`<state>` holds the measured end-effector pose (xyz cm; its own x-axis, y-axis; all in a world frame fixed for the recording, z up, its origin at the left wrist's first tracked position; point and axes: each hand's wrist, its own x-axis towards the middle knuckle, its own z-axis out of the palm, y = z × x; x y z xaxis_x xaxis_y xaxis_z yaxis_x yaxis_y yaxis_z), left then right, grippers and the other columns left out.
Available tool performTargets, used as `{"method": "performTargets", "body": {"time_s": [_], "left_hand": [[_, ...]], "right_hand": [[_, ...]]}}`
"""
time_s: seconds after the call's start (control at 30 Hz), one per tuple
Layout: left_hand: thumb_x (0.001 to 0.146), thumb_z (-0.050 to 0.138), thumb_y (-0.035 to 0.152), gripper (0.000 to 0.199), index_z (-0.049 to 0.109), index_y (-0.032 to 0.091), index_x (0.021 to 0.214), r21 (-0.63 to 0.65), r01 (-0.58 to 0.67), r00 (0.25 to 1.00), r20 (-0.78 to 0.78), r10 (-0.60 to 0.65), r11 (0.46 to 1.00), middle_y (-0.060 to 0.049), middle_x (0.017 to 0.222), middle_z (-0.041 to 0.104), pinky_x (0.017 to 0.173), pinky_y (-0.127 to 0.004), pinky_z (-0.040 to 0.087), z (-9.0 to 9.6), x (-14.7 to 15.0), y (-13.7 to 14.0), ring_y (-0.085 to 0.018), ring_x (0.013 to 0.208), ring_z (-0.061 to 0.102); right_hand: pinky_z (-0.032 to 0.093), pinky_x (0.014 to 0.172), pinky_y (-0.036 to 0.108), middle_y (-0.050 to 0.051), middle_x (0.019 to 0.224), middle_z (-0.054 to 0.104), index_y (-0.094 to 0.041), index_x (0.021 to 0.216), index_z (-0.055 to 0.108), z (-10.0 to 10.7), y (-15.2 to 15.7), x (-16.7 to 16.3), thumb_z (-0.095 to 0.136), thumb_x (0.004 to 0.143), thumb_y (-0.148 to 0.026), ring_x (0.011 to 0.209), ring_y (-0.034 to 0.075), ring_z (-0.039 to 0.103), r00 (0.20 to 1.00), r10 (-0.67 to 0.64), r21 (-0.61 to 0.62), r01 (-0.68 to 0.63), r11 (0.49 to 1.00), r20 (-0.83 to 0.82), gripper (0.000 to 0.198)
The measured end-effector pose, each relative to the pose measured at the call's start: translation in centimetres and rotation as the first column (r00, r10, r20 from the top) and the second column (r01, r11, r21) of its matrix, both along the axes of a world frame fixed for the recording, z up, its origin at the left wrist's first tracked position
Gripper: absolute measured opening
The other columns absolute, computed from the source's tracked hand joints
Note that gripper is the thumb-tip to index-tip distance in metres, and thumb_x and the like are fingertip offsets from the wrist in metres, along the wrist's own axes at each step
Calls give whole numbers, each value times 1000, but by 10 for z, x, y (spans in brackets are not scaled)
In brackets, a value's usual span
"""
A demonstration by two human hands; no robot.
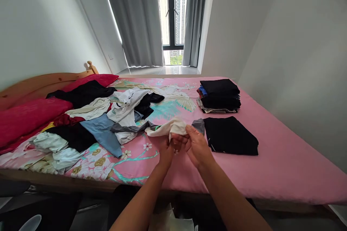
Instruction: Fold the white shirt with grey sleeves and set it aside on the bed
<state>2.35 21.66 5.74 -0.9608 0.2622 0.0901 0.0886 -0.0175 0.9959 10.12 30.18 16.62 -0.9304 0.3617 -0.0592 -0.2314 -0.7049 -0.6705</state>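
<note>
The plain pink stretch of bedsheet (287, 173) gives the widest passage, right of the flat, folded black cloth garment (230, 135). That garment lies just beside the right hand (197, 144) — a low obstacle. Behind it rises the stack of folded, mostly black clothes (220, 95), leaving only a narrow strip between. Leftward, a crumpled heap of mixed-colour clothes (101, 130) bars the way — beyond the hands, patterned sheet lies open between heap and stack.
</note>
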Motion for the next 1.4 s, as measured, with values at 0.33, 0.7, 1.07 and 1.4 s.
{"method": "performTargets", "body": {"time_s": [0.33,0.7,1.07,1.4], "left_hand": [[75,59,42,23,65,21,81,-622,-23,817,-463,-344,783,-2,75,64,67,-25,44,103,-22,-116,-17,71,56],[71,60,49,37,72,22,93,-596,337,916,29,-400,729,-5,80,69,58,-26,48,149,-31,-221,-21,67,60],[75,58,35,39,67,14,106,-209,-455,655,-737,166,865,-4,96,69,78,-32,49,248,-83,-153,-17,83,63],[74,49,19,32,73,26,94,-830,52,887,-217,-407,556,-3,100,70,87,-31,48,0,-23,-222,-21,96,64]], "right_hand": [[50,51,18,-1,74,61,-14,85,59,47,70,17,70,72,-36,55,7,58,897,-423,213,442,871,-131,28],[42,43,20,0,70,56,-15,81,63,43,100,56,69,70,-30,58,11,53,910,-415,283,400,872,-9,20],[52,65,25,-1,85,63,-22,87,60,109,129,-14,64,77,-27,76,12,58,860,-394,311,490,814,-325,11],[47,51,23,7,76,66,-14,90,60,-147,113,73,65,72,-34,63,16,63,796,-154,233,17,972,585,27]]}}
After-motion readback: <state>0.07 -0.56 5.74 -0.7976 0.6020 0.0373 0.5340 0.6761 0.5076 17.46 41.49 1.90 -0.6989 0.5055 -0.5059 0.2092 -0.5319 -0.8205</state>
